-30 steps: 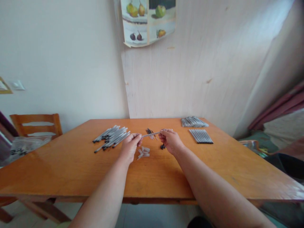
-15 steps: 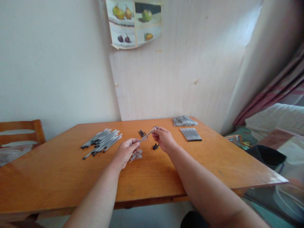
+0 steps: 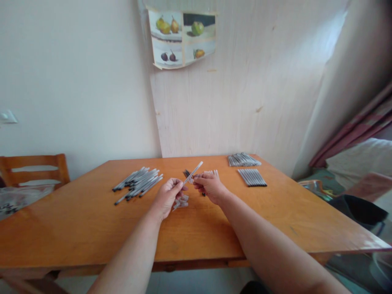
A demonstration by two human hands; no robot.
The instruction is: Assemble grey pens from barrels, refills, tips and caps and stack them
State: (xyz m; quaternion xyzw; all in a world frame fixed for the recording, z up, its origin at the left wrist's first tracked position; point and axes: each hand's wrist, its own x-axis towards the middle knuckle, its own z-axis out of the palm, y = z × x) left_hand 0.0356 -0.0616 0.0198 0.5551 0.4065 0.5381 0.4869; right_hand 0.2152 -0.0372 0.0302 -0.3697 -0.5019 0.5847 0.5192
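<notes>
My left hand (image 3: 169, 196) is closed, with thumb and fingers pinching the lower end of a translucent pen barrel (image 3: 194, 170). The barrel slants up and to the right, its far end free. Close beside it, my right hand (image 3: 210, 186) is closed with fingertips pinched together; whatever lies between them is too small to make out. Below my left hand lie several small clear pen caps (image 3: 183, 201), partly covered by it. Thin dark pen refills (image 3: 186, 174) show behind the barrel. Pale stick ends (image 3: 212, 172) stick out behind my right hand, which mostly hides small black parts (image 3: 203, 194).
On the wooden table (image 3: 128, 228), a loose heap of grey pens with black ends (image 3: 141, 181) lies to the left. At right are a neat row of pens (image 3: 252, 177) and a bagged bundle of pens (image 3: 244, 159). A chair (image 3: 35, 167) stands left, a black bin (image 3: 358, 210) right.
My right hand has come away from the barrel's far end and moved down toward my left hand. The barrel, first nearly level, now tilts upward. The head view has shifted too.
</notes>
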